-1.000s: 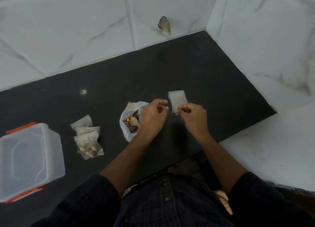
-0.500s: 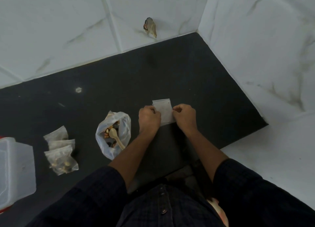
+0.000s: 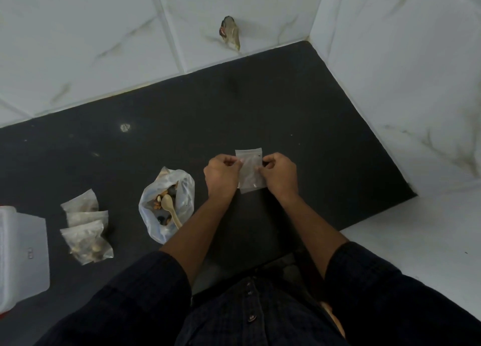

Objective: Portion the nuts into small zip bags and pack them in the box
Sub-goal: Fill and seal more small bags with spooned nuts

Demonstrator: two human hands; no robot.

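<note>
An empty small zip bag [image 3: 250, 172] is held between both hands above the black counter [image 3: 299, 116]. My left hand [image 3: 222, 175] pinches its left edge near the top and my right hand [image 3: 279, 175] pinches its right edge. Left of my hands lies a larger clear bag of mixed nuts [image 3: 168, 205], open at the top, with a wooden spoon [image 3: 170, 211] resting in it. Three filled small zip bags [image 3: 87, 228] lie overlapping further left. A clear plastic box [image 3: 22, 257] with a red clip stands at the left edge, partly out of frame.
White marble-patterned tiled walls [image 3: 390, 59] close off the counter at the back and right. A small brownish object [image 3: 230, 33] sticks to the back wall. The counter's front edge runs just ahead of my body; a white floor lies at lower right.
My left hand has come away from the nut bag and taken the left edge of the small zip bag. Both hands now hold it. The view has shifted right.
</note>
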